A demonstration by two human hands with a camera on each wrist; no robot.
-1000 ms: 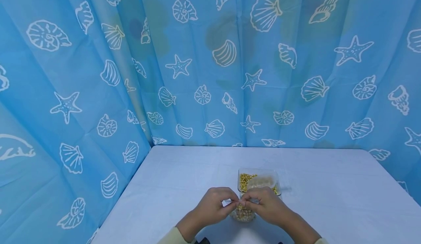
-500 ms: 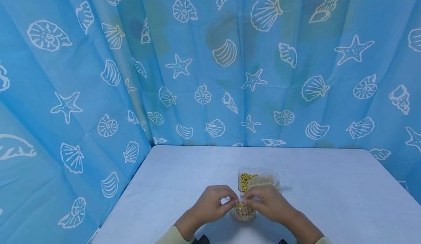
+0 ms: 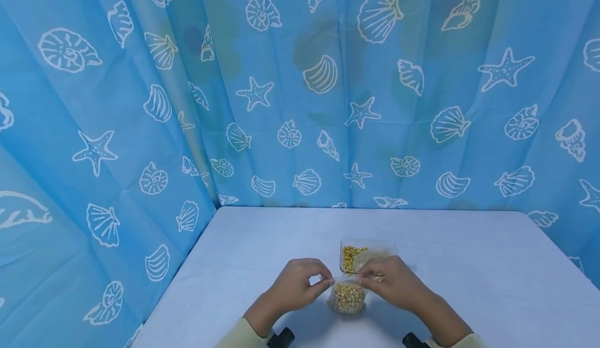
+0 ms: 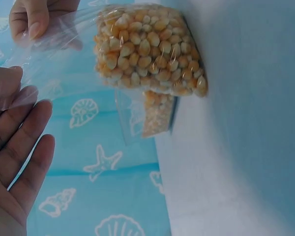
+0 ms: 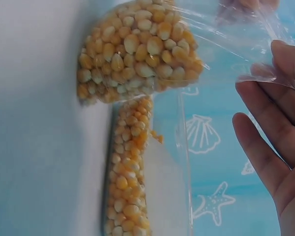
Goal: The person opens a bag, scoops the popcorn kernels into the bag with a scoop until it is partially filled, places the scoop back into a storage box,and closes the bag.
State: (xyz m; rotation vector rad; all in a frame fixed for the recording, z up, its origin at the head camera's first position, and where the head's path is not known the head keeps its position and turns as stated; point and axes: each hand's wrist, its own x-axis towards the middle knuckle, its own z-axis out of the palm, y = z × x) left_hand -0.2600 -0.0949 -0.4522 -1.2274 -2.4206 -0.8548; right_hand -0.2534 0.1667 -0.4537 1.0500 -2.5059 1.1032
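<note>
A clear plastic bag (image 3: 347,298) full of yellow corn kernels stands on the white table, its top drawn out between both hands. My left hand (image 3: 302,285) pinches the left corner of the bag's mouth between thumb and forefinger. The opposite corner is pinched by my right hand (image 3: 394,285). In the left wrist view the kernel-filled bag (image 4: 147,51) bulges below a flat, see-through upper part, and the left hand's other fingers (image 4: 27,157) are spread loosely. The right wrist view has the same bag (image 5: 137,54) close up, beside the right hand's fingers (image 5: 265,147).
Just behind the bag is a clear rectangular container (image 3: 344,257) of corn kernels, with a pale translucent scoop-like piece (image 3: 370,257) lying in it. Blue shell-print curtains (image 3: 300,103) hang behind and left of the white table (image 3: 262,244).
My hands have moved apart, from nearly touching over the bag to its two upper corners, stretching the mouth wider. More of the kernels now show between them.
</note>
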